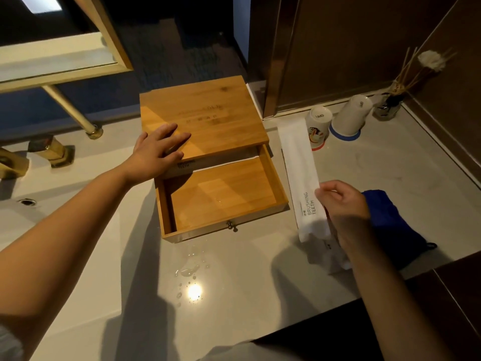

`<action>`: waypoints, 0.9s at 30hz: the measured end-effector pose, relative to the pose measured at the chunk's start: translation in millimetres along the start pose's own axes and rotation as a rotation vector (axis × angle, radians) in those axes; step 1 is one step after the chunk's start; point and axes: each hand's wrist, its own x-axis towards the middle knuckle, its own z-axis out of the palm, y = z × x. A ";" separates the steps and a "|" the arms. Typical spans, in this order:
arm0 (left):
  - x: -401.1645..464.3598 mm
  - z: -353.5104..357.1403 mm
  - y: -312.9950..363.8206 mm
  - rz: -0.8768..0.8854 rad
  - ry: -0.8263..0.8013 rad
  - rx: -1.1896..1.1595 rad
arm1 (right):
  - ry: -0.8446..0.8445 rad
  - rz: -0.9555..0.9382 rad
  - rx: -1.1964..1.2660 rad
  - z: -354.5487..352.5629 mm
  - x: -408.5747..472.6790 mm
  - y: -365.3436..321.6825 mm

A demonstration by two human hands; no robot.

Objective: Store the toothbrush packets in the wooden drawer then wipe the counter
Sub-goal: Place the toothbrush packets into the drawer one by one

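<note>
1. Desk (234, 295): I see a pale stone surface with a basin sunk into its left part. A puddle of water drops (188, 270) lies on it just in front of the box.
2. Wooden box (203, 118): it stands on the desk at centre. Its drawer (223, 194) is pulled out toward me, with a small metal knob (231, 225) on the front panel.
3. Blue cloth (390, 225): it lies bunched on the desk at right, partly behind my right hand.
4. Toothbrush packet (299, 165): a long white sleeve printed "BRUSHING TEETH", lying lengthwise just right of the drawer. Its near end is lifted in my grip.
5. Second toothbrush packet (221, 159): it lies crosswise at the back of the drawer, partly under the box top.
6. Left hand (158, 149): I have it flat on the box top at its near left corner, fingers spread and straight.
7. Right hand (343, 204): its fingers and thumb pinch the near end of the long packet.
8. Two cups (335, 118): they stand upside down on round coasters at the back right, beside a reed diffuser (387, 108).
</note>
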 end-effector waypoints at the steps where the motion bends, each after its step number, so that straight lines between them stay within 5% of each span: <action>1: -0.1 0.3 0.2 0.002 0.001 0.000 | -0.055 0.013 0.060 0.3 0.8 -7.1; 4: -0.3 0.8 0.1 0.002 0.007 -0.005 | -0.263 0.040 0.070 6.7 7.2 -24.1; 8: 0.4 0.7 -1.0 -0.008 0.010 0.009 | -0.508 -0.063 -0.274 24.0 23.5 -44.2; 14: 1.3 1.5 0.5 -0.021 -0.005 0.012 | -0.666 -0.058 -0.419 52.0 40.0 -70.8; 27: -0.6 -0.6 2.8 -0.014 -0.007 -0.027 | -0.349 0.460 0.426 77.5 -37.9 -43.0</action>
